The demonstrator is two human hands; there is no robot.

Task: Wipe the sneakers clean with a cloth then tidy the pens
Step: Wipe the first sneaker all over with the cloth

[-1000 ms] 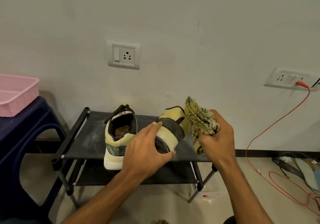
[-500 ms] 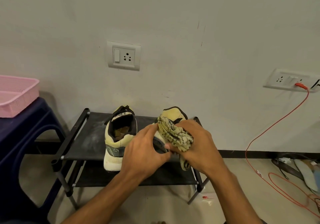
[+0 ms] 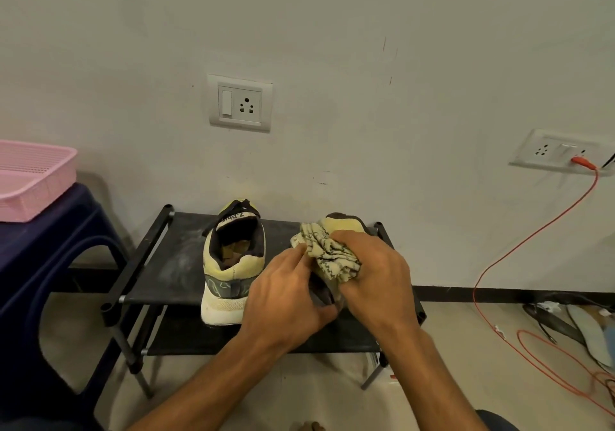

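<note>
Two yellow sneakers with dark trim are on the black shoe rack [image 3: 156, 264]. The left sneaker [image 3: 233, 264] stands heel toward me. The right sneaker [image 3: 342, 222] is mostly hidden behind my hands; only its yellow top shows. My left hand [image 3: 286, 294] grips the near end of that sneaker. My right hand [image 3: 376, 281] holds a crumpled patterned yellow cloth [image 3: 329, 254] and presses it onto the sneaker. No pens are in view.
A pink basket [image 3: 33, 177] sits on a dark blue stool [image 3: 43, 264] at the left. An orange cable [image 3: 519, 247] runs from the right wall socket [image 3: 559, 152] down to the floor, where dark items lie at the far right.
My right hand brought the cloth from the right of the sneaker down onto it and moved it toward me. My left hand kept its hold on the sneaker.
</note>
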